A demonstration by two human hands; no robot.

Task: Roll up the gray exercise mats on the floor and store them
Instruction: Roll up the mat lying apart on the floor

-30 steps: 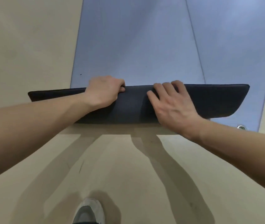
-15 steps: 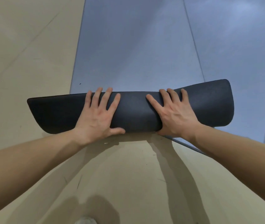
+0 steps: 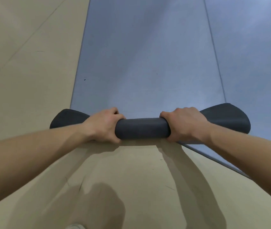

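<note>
Floor: beige floor nearest, with a shoe tip at the bottom edge.
Hands: left hand and right hand clamp the roll near its middle, fingers curled over the top and thumbs underneath.
Roll: lies across the near end of the gray mat, tight between the hands, with its ends flaring loose outside them.
Handling: probably soft, light, springy foam that would uncurl if released; a wider hold should tighten the ends.
Beyond: the mat's unrolled length runs away flat, with a second mat alongside on the right.
</note>
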